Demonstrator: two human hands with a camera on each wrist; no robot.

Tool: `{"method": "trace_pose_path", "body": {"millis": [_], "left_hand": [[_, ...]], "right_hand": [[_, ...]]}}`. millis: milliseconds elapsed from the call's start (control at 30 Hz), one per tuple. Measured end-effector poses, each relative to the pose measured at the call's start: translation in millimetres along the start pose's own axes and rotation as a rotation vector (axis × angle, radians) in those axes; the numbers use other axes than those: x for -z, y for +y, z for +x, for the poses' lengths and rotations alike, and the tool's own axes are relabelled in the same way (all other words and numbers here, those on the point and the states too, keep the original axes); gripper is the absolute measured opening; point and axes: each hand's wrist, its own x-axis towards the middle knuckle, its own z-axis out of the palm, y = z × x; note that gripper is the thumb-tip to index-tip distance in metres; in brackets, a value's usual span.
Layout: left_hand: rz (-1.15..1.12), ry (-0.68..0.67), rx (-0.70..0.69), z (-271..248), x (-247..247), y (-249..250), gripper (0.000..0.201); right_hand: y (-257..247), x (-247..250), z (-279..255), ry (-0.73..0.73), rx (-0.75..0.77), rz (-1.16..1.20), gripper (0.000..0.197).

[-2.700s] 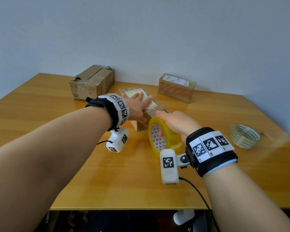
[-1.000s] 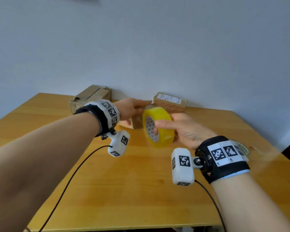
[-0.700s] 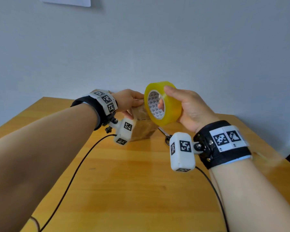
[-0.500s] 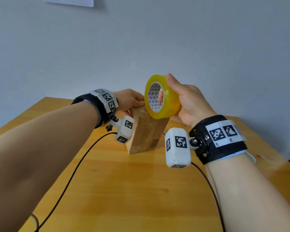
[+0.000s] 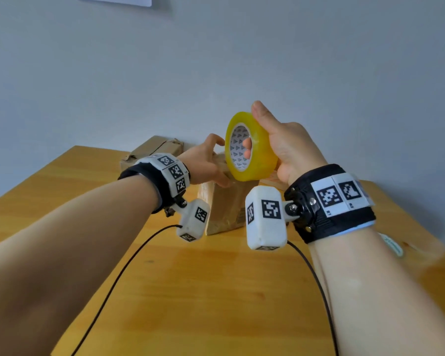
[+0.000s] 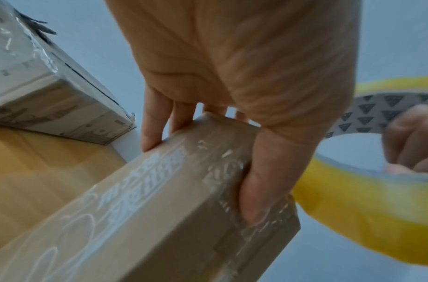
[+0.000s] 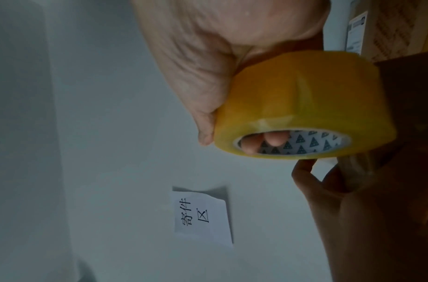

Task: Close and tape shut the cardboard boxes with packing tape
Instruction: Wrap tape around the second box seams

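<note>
Table (image 5: 216,291): wooden; it carries everything, and since 2.7 s ago the head view has tilted up toward the wall.
Back box (image 5: 149,150): larger carton by the wall, flaps ragged, apparently not yet sealed.
Small box (image 5: 226,206): stands tipped up on the table; 2.7 s ago it lay flat.
Tape roll (image 5: 252,150): yellow, now raised above the small box; earlier it was low by the box's end.
Right hand (image 5: 288,145): wrapped round the roll, fingertips inside the core.
Left hand (image 6: 244,80): clasps the small box's upper end, thumb pressing glossy tape.
Technique: keep the strip taut, hold the box steady, and smooth the tape over the edge before cutting.
</note>
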Motion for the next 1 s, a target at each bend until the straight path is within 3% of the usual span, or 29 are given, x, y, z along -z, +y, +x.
{"method": "trace_pose_path", "body": {"millis": [167,400,700,1000], "left_hand": [[-0.014,0.062,0.039,0,9,-1,0.073],[-0.206,0.066,0.056,7,7,-4,0.050],[-0.352,0.120,0.125,16,6,-11,0.044],[-0.464,0.051,0.224,23,-7,-26,0.036]], "right_hand": [[1,9,-6,-0.004,-0.046,0.016,0.053],[19,20,-11,0.001,-0.091,-0.047,0.056],[34,32,-11,-0.023,-0.114,-0.157,0.052],[51,32,7,-0.060,-0.144,-0.160,0.047]]}}
